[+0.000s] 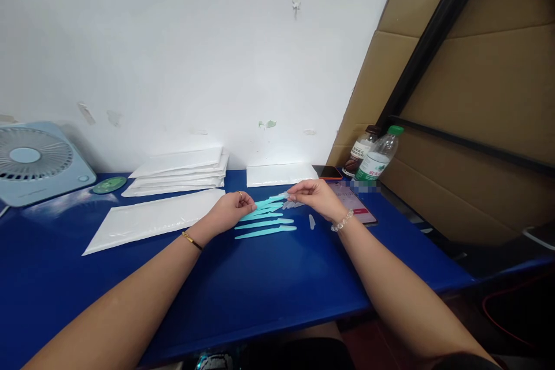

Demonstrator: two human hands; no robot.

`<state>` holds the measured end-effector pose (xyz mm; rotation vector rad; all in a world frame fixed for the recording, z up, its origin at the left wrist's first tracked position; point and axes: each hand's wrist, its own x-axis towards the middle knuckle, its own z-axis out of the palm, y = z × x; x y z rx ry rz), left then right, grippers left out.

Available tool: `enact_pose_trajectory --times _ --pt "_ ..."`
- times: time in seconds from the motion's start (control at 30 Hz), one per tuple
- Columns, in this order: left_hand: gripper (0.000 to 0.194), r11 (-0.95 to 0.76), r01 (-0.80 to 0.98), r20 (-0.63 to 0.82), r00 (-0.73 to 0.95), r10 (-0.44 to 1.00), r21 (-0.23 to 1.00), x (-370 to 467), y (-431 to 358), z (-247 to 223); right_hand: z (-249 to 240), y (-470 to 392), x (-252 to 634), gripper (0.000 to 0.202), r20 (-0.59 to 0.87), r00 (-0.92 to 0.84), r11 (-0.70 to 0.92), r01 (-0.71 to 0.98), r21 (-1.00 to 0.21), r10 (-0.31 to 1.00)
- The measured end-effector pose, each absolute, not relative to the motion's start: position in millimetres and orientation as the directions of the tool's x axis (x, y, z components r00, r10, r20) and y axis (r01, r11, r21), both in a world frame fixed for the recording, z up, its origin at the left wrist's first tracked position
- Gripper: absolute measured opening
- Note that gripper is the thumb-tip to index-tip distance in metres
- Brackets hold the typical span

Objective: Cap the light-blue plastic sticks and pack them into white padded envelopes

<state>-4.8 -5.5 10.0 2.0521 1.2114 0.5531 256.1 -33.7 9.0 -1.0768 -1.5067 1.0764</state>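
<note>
Head view: left hand (229, 211) pinches teal razor (272, 200); right hand (318, 198), clear cap (284, 195) at its tip; more caps (311, 222) lie loose.

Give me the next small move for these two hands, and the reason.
Probably press the clear cover gently onto the teal razor: the right hand pinches it at the razor's tip while the left hand grips the other end; whether it is fully seated is too small to tell.
</note>
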Motion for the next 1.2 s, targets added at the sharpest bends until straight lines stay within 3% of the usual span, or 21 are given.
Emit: enact_pose_trajectory --times 0.2,0.37,0.43,0.53,0.6,0.7,0.87,1.07,1.2 --pt "0.038 -0.347 0.577 -0.037 0.549 0.835 0.739 -1.5 -12.0 15.0 10.6 -36.6 253.9 0.031 0.149 -0.358 0.211 0.14 -0.967 0.922" --pt "0.031 -0.404 0.602 -0.127 0.649 0.75 0.688 -1.1 -18.5 15.9 28.4 -42.1 274.4 0.027 0.14 -0.519 0.375 0.382 -0.845 0.843" --pt "0.027 -0.464 0.637 -0.092 0.643 0.761 0.616 -1.7 -18.8 14.0 32.6 -43.1 285.7 0.024 0.069 -0.545 0.407 0.532 -0.743 0.836" --pt "0.02 -0.58 0.701 0.072 0.61 0.789 0.415 -2.9 -16.4 9.9 32.6 -42.2 297.7 0.024 -0.095 -0.523 0.377 0.718 -0.586 0.847" --pt "0.018 -0.617 0.723 0.128 0.611 0.781 0.312 -3.3 -14.5 7.7 30.8 -41.1 300.0 0.021 -0.13 -0.506 0.375 0.767 -0.521 0.853" --pt "0.015 -0.616 0.734 0.11 0.614 0.782 0.287 -2.9 -13.4 7.1 29.8 -41.1 296.8 0.016 -0.136 -0.52 0.402 0.778 -0.483 0.843" --pt "0.016 -0.57 0.752 0.08 0.579 0.811 0.331 -2.9 -14.1 9.3 31.4 -43.9 287.9 0.013 -0.165 -0.458 0.326 0.802 -0.501 0.873" --pt "0.019 -0.498 0.727 0.067 0.534 0.843 0.472 -4.7 -11.6 8.6 27.5 -42.7 275.7 0.016 -0.056 -0.396 0.228 0.632 -0.741 0.916" --pt "0.019 -0.478 0.716 0.05 0.53 0.847 0.508 -3.7 -11.2 8.4 20.5 -41.1 266.9 0.018 -0.004 -0.424 0.262 0.567 -0.781 0.905"
